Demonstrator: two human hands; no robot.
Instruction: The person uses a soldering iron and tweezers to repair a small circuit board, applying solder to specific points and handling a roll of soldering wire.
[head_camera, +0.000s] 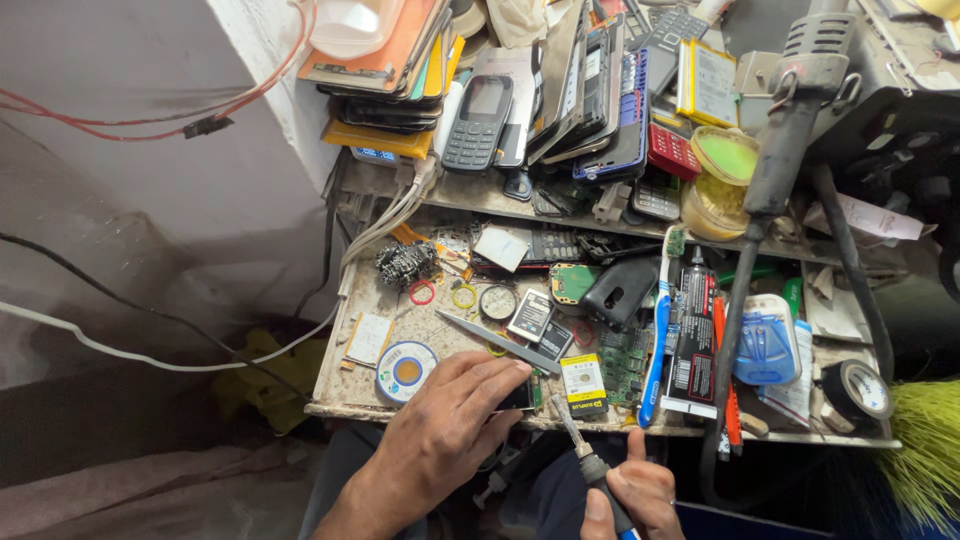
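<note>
At the near edge of the tabletop (440, 415): both hands work over a cluttered repair bench.
Left hand (445, 430): lies palm down, fingers bent loosely, fingertips pressing on a small dark circuit board (520, 398) at the bench edge; it pins the board rather than wrapping round it.
Right hand (640, 492): closed round the handle of a soldering iron (585, 450), thumb up along the grip, the tip pointing up and left towards the board.
Tweezers (495, 340): lie flat just beyond the left fingertips.
Solder spool (405, 371): round, blue and white, just left of the left hand.
Small yellow battery (583, 384): beside the board, to its right.
Blue toothbrush (658, 330): lies lengthwise, right of the battery.
Back shelf: stacked old phones, among them a dark keypad phone (478, 120).
Hot air gun (790, 110): hangs at upper right.
</note>
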